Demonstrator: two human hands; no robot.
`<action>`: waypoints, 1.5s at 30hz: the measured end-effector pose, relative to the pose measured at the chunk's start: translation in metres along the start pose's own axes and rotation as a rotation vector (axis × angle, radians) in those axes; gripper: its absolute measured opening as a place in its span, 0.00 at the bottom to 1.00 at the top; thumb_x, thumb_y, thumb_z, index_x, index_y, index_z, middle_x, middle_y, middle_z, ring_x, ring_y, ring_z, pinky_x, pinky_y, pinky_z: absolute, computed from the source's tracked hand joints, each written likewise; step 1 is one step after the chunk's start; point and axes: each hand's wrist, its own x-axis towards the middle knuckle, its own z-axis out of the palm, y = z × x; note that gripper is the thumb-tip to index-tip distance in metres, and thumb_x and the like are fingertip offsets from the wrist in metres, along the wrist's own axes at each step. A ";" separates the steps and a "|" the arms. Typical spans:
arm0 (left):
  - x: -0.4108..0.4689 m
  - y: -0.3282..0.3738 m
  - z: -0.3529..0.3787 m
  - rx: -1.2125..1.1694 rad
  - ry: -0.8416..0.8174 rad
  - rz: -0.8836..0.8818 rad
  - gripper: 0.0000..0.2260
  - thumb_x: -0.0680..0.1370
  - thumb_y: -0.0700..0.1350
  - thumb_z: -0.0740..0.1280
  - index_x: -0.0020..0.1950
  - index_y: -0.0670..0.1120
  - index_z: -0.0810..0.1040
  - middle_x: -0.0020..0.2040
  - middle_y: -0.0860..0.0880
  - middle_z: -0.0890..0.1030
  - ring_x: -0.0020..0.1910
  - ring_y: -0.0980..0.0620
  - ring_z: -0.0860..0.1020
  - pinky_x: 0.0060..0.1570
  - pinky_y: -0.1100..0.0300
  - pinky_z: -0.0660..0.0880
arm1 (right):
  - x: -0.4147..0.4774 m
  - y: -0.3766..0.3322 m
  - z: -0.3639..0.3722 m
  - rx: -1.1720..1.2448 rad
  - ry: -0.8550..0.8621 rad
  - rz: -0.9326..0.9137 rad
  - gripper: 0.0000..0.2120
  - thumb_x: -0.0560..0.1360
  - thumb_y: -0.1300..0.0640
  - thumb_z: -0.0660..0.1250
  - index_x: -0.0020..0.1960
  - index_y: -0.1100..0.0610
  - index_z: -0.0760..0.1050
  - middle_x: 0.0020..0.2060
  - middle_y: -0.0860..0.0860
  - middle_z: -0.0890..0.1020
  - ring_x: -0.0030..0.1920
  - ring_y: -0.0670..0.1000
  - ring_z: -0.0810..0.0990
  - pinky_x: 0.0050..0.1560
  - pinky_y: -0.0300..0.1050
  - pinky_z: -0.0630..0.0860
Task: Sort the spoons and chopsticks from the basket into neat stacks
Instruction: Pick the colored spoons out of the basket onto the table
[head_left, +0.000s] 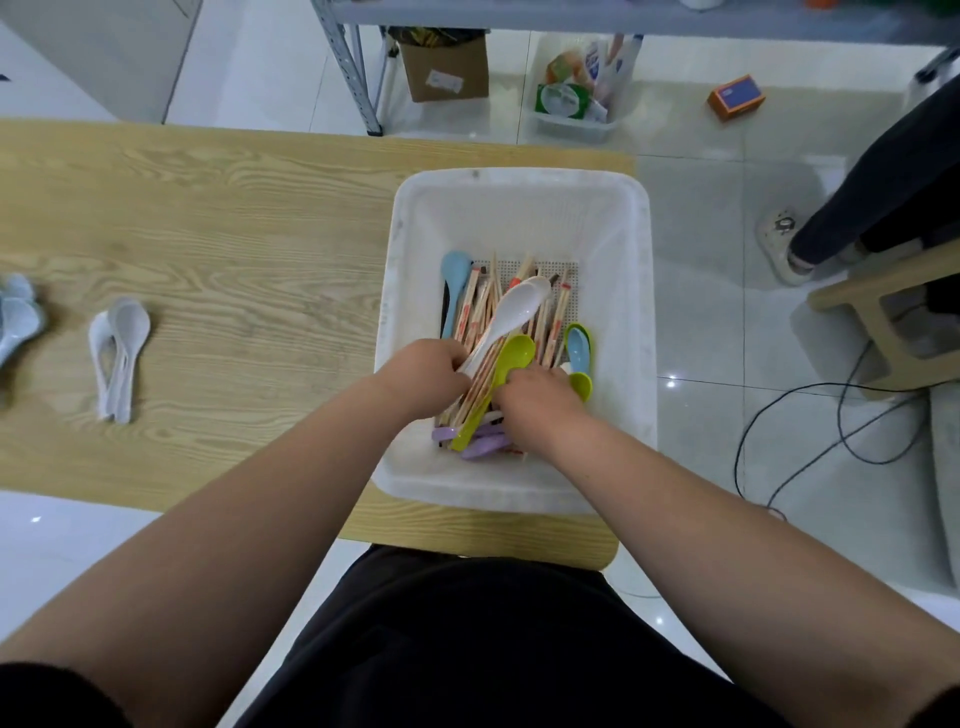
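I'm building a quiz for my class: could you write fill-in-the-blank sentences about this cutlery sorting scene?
The left hand grips the white spoon by its ____.
The right hand holds the green spoon above the red-printed ____.
The basket stands on a table made of ____.
Missing words: handle; chopsticks; wood.

Light wood-grain table (234, 208). Beyond it, on the white tiled floor (727, 338): a grey metal shelf upright (348, 67), an open cardboard box (447, 67) just beside it, a clear plastic bin (571, 122) holding packets, and a small orange box (736, 96) lying apart. At right: a second person's dark-trousered leg (872, 187), a white power strip (779, 228) near its shoe (797, 267), a light wooden stool (872, 306), and a black cable (779, 410) looping across the tiles.
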 end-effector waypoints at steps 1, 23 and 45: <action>-0.006 -0.004 -0.002 -0.112 0.006 -0.026 0.01 0.77 0.42 0.67 0.48 0.46 0.77 0.43 0.47 0.80 0.45 0.46 0.81 0.44 0.52 0.81 | -0.003 0.001 0.001 0.005 0.023 -0.019 0.10 0.79 0.54 0.64 0.57 0.53 0.80 0.56 0.54 0.78 0.61 0.61 0.74 0.57 0.52 0.69; -0.094 -0.032 -0.003 -1.175 0.121 -0.101 0.04 0.82 0.35 0.63 0.53 0.41 0.76 0.41 0.47 0.85 0.38 0.51 0.84 0.40 0.55 0.81 | -0.059 -0.060 -0.045 1.387 0.407 0.229 0.14 0.77 0.54 0.73 0.58 0.49 0.70 0.40 0.44 0.85 0.41 0.42 0.82 0.40 0.33 0.75; -0.116 -0.394 -0.089 -0.910 0.456 -0.335 0.05 0.80 0.37 0.58 0.52 0.42 0.72 0.42 0.44 0.77 0.35 0.46 0.74 0.38 0.48 0.75 | 0.179 -0.351 -0.068 1.230 0.059 0.328 0.03 0.79 0.58 0.69 0.52 0.52 0.77 0.50 0.51 0.84 0.50 0.51 0.84 0.56 0.57 0.82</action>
